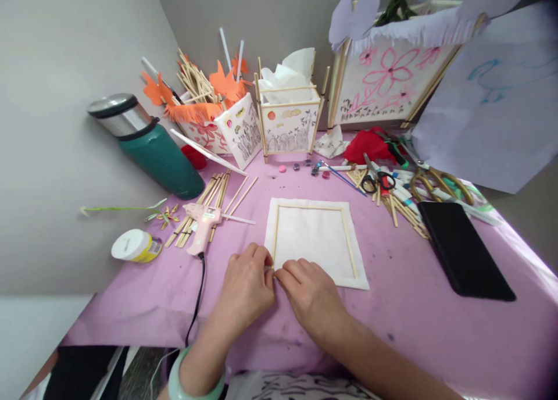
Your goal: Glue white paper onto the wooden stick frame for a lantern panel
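Observation:
A white sheet [311, 237], cloth or paper, lies flat on the table with thin wooden sticks along its left, top and right sides. The left stick [276, 231] runs down to the near-left corner, where both hands meet. My left hand [246, 284] is closed there, thumb and fingers pinched at the stick's lower end. My right hand [311, 295] lies over the sheet's near edge with bent fingers pressed together, their tips at the same corner. What is between the right fingertips is hidden. Left of the sheet lies a pink glue gun [203, 225], its cord running toward me.
Bundled sticks [215, 190], a white-lidded jar [137, 246] and a green bottle [157, 161] are at left. Decorated boxes [290, 124] line the wall. Scissors [378, 176], loose sticks [405, 214] and a black phone [464, 249] lie at right on the purple tablecloth [392, 318].

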The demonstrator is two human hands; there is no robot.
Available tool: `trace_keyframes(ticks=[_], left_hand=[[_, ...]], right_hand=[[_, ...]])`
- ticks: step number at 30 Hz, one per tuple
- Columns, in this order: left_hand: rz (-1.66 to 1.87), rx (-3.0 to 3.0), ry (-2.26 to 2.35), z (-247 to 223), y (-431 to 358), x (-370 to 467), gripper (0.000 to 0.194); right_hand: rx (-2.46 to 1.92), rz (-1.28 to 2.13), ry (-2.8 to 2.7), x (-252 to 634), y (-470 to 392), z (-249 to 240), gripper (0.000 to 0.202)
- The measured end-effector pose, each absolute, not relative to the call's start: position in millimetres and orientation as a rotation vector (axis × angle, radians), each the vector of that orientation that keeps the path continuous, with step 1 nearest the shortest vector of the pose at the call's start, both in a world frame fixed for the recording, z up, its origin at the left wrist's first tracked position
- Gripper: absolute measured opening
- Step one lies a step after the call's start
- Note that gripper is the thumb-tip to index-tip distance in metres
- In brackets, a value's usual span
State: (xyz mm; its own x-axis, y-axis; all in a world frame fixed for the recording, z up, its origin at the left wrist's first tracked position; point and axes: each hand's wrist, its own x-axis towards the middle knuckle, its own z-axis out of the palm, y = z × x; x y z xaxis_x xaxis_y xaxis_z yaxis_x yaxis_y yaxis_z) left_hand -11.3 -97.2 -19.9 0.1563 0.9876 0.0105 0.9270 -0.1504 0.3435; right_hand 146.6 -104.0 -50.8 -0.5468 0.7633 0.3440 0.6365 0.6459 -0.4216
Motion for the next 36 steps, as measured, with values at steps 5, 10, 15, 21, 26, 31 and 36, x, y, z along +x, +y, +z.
trace_keyframes(ticks=[5, 10, 15, 21, 26, 31, 36], left_hand=[[0.835, 1.98, 1.739, -18, -107, -29, 0.008], [1.054, 2.131, 1.622, -18, -130, -17, 0.016], [0.939, 2.404, 1.559, -34, -137, 6, 0.025], [0.782, 2.498, 1.602, -33, -129, 13, 0.016], [0.762, 2.498, 1.598, -31, -126, 13, 0.015], [0.738, 2.505, 1.584, -35, -124, 13, 0.015], [0.804, 2.512, 1.537, -29, -124, 12, 0.014]], right_hand=[[-0.944, 0.547, -2.14, 173, -102, -42, 0.023], [-1.113, 0.307, -2.102, 210, -115, -42, 0.015], [-1.243, 0.127, -2.15, 224, -125, -49, 0.018], [-1.343, 0.265, -2.041, 225, -122, -51, 0.016], [-1.364, 0.352, -2.011, 227, -119, -53, 0.016], [-1.363, 0.355, -2.007, 227, -118, -52, 0.017], [-1.299, 0.316, -2.017, 234, -123, -43, 0.013]])
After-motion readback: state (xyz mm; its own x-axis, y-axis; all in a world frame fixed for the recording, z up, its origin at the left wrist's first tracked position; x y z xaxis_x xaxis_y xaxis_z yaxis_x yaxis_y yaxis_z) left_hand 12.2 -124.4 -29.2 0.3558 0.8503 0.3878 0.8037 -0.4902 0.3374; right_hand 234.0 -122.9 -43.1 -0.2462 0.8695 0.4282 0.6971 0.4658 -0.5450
